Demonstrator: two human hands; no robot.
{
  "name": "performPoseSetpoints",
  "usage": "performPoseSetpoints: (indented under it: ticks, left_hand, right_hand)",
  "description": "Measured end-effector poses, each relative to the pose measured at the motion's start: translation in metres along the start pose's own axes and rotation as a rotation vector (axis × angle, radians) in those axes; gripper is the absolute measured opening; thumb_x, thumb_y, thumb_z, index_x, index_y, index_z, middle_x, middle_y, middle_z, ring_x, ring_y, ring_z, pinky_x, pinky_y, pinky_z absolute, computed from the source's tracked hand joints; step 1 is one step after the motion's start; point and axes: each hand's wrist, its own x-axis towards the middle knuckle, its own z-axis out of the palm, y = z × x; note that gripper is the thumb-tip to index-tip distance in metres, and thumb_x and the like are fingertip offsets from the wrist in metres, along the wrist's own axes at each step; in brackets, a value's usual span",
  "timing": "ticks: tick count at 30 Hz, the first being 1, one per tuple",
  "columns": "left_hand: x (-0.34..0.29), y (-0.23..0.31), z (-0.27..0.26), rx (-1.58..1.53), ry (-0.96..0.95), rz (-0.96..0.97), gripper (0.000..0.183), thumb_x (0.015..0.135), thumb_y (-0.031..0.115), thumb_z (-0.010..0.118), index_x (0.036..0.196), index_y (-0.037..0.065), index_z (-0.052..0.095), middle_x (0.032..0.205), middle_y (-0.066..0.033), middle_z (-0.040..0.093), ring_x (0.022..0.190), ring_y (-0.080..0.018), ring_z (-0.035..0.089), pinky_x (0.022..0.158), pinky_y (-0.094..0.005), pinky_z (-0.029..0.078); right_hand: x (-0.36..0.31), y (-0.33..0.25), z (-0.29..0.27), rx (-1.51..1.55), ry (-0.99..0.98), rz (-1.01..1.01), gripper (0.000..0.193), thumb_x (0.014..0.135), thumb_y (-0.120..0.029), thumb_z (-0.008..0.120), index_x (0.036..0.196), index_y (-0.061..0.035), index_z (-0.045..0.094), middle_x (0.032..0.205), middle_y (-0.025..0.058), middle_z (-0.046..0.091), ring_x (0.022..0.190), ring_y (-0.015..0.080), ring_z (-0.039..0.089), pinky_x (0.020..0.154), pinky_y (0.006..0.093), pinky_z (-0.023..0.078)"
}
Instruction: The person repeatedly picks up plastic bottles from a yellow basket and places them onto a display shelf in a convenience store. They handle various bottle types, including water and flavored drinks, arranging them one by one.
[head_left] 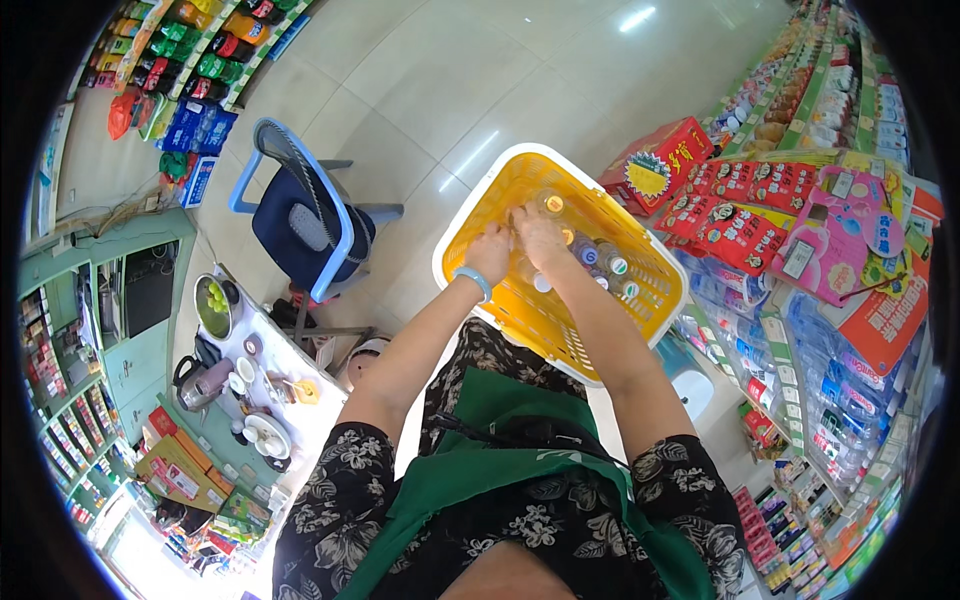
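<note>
A yellow plastic basket (660, 262) with a white rim stands in front of me, and both my hands reach down into it. Several clear bottles stand in its right half, among them a bottle with an orange cap (551, 204) and a bottle with a green-marked cap (618, 266). My left hand (488, 256), with a light blue band at the wrist, is closed near the basket's left side. Close beside it, my right hand (540, 236) has its fingers curled down next to the orange-capped bottle. What either hand grips is hidden beneath the fingers.
A blue chair (300, 215) stands left of the basket. Nearer left is a white counter (275, 350) with a bowl of green fruit (213, 308), a kettle (190, 383) and dishes. A red box (655, 165), stacked snack packs (735, 235) and packed water bottles (850, 400) crowd the right.
</note>
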Motion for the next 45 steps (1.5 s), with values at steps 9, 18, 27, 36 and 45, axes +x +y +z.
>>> performPoseSetpoints:
  ticks: [9,18,27,36,45]
  left_hand:
    - [-0.018,0.032,-0.039,-0.187,0.217,0.266,0.064,0.070,0.007,0.069,0.127,-0.001,0.041,0.125,-0.0201,0.049,0.113,-0.0342,0.050,0.096,-0.0386,0.041]
    - [-0.098,0.194,-0.120,-0.720,-0.187,0.566,0.063,0.065,0.013,0.076,0.120,0.003,0.046,0.106,-0.0085,0.058,0.096,-0.0162,0.056,0.087,-0.0313,0.045]
    - [-0.211,0.401,-0.116,-0.607,-0.230,0.911,0.069,0.075,0.006,0.068,0.131,-0.001,0.027,0.114,-0.0151,0.052,0.108,-0.0214,0.052,0.091,-0.0339,0.043]
    - [-0.291,0.571,-0.085,-0.329,0.080,1.405,0.079,0.081,0.007,0.058,0.140,-0.007,0.008,0.141,-0.0291,0.021,0.134,-0.0393,0.022,0.110,-0.0396,0.018]
    - [-0.245,0.654,-0.053,-0.377,0.255,1.287,0.075,0.083,0.008,0.055,0.139,-0.012,0.010,0.140,-0.0287,0.027,0.131,-0.0342,0.030,0.106,-0.0367,0.027]
  right_hand:
    - [-0.078,-0.023,-0.146,0.350,0.241,-0.011,0.036,0.071,-0.013,0.066,0.107,-0.0103,0.058,0.098,0.0129,0.055,0.090,0.0311,0.058,0.077,0.0399,0.048]
    - [-0.232,-0.019,-0.286,1.310,0.683,0.011,0.079,0.071,-0.011,0.076,0.134,0.0022,0.030,0.108,0.0123,0.055,0.090,0.0164,0.059,0.075,0.0286,0.051]
    - [-0.420,-0.036,-0.337,0.761,1.036,0.188,0.072,0.069,-0.021,0.079,0.123,-0.0008,0.037,0.109,0.0170,0.056,0.095,0.0263,0.060,0.084,0.0367,0.048]
    - [-0.564,0.036,-0.415,0.613,1.409,0.090,0.063,0.067,-0.011,0.075,0.121,-0.0005,0.043,0.104,0.0132,0.059,0.095,0.0240,0.060,0.082,0.0339,0.048]
    - [-0.548,0.122,-0.492,0.294,1.448,0.214,0.058,0.068,-0.021,0.073,0.114,0.0017,0.046,0.099,0.0229,0.061,0.093,0.0376,0.060,0.078,0.0405,0.047]
